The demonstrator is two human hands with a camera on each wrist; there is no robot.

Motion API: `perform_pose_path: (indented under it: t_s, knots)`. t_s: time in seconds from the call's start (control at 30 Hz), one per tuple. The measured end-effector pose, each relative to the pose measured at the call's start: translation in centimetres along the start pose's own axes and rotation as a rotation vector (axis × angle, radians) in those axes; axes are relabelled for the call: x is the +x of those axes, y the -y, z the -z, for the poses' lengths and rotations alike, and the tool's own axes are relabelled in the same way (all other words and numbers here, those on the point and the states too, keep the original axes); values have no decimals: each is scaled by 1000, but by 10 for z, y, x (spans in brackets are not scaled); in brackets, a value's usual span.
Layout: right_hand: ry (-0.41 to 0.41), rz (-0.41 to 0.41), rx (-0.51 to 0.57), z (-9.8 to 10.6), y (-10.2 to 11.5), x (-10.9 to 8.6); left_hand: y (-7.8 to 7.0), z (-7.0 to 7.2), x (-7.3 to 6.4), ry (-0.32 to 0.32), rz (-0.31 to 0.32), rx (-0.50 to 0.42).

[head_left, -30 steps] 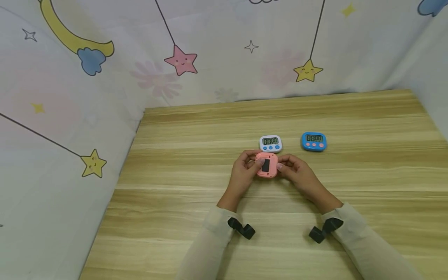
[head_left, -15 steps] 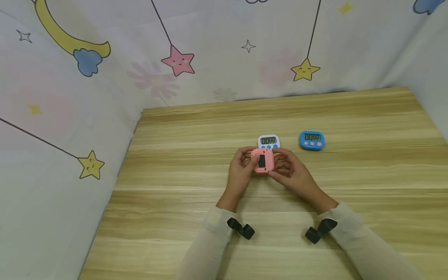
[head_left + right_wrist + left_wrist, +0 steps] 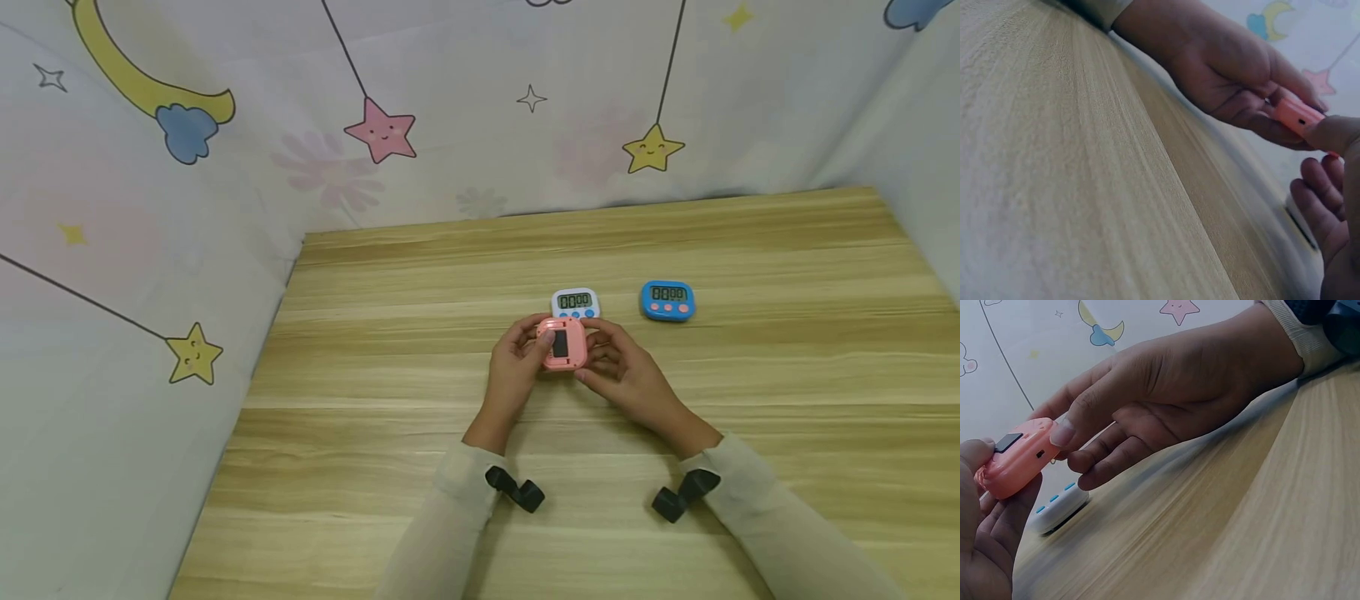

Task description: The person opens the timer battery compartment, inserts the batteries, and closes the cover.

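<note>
Both hands hold a pink digital timer (image 3: 564,344), its back turned up with a dark rectangle showing; the display side is hidden. My left hand (image 3: 513,367) grips its left side, thumb lying on the back by the dark patch. At the opposite side, my right hand (image 3: 633,375) has its index finger at the upper corner and its thumb at the lower one. In the left wrist view, the right thumb presses the edge of the pink timer (image 3: 1019,462) beside a small dark slot. A white timer (image 3: 575,302) with blue buttons lies just beyond, partly covered by the pink one.
To the right of the white timer lies a blue timer (image 3: 668,301) with pink buttons, display up. All this is on a wood-grain table (image 3: 375,350). A pale curtain (image 3: 465,75) printed with stars and a moon hangs along the back and left edges.
The pink timer has shifted slightly away from the body, overlapping more of the white timer. My right index finger and thumb have spread from its mid-edge to its corners. Little differs over the last half second.
</note>
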State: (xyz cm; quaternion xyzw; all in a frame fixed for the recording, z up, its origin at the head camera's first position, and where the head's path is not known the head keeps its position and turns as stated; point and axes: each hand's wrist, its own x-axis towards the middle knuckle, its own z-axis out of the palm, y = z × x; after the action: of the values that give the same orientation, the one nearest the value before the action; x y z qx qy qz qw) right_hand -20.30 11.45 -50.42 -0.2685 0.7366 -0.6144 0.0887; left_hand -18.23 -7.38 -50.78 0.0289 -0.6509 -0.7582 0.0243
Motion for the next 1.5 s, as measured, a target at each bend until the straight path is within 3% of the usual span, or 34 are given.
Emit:
perform_pose_path:
  t_s: [0.27,0.57,0.73,0.93,1.13,1.37,1.5]
  knots:
    - [-23,-6,-46,0,5,0,-1,1,0,30,40,-7]
    - [-64,-5,-15,1,-9,1,-1,3,-1,123,-10,0]
    - [-101,-46,-4,3,-27,1,-1,2,-2,179,-54,-4]
    - [-115,-90,11,5,-29,-1,0,2,-1,233,-106,-56]
    - [-133,-128,12,6,-25,-2,2,2,0,213,-93,-77]
    - [-147,-138,-28,6,-24,-1,25,5,9,174,-82,-126]
    - [-157,-122,-39,7,-24,-1,30,5,10,154,-99,-115]
